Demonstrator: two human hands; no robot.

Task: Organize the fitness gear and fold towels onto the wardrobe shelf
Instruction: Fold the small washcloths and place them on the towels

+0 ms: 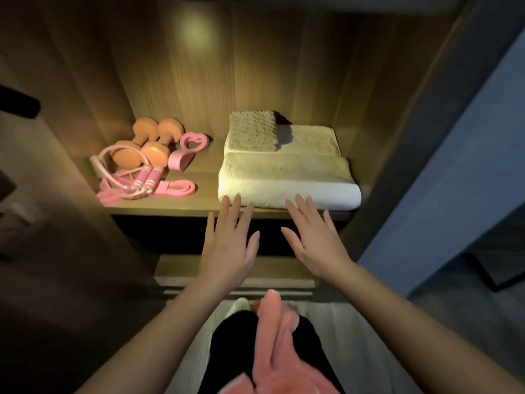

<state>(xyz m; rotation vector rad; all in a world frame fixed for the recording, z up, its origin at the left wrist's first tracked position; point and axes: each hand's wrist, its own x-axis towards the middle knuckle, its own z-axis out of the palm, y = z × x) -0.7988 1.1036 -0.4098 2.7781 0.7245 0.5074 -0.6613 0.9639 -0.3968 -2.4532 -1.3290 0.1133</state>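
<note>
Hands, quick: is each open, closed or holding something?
Left hand: open, fingers straight, holding nothing, fingertips at the folded towel front edge.
Right hand: open, fingers spread, holding nothing, fingertips there too.

pink cloth [279, 345] cropped below, dark object [17, 105] cropped left

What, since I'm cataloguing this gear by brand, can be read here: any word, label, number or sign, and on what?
None: no word, number or logo can be read.
Orange dumbbells: plain.
Pink skipping-rope handles: pale stripes only, no lettering.
Folded towels: no tag visible.
</note>
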